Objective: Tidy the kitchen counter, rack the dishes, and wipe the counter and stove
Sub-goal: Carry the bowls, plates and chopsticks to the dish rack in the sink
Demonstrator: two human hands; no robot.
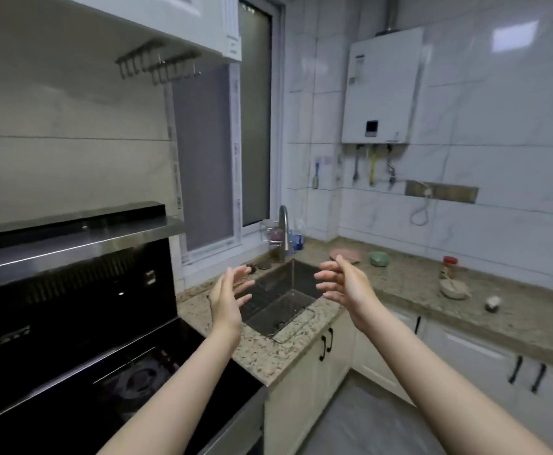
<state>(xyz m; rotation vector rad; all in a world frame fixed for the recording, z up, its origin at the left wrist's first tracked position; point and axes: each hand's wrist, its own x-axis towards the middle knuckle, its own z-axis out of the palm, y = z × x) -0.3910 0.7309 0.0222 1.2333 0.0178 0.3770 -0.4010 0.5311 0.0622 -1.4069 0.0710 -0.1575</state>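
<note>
We hold our left hand (227,295) and right hand (344,282) up in front of the sink (281,295), palms facing each other, fingers loosely spread and gripping nothing. The speckled worktop (406,290) runs along the right wall and carries a pink plate (345,254), a green bowl (379,258), a red-capped jar (449,266) and a pale bowl (454,288) with what may be a spoon in it. The black stove (156,372) lies lower left.
</note>
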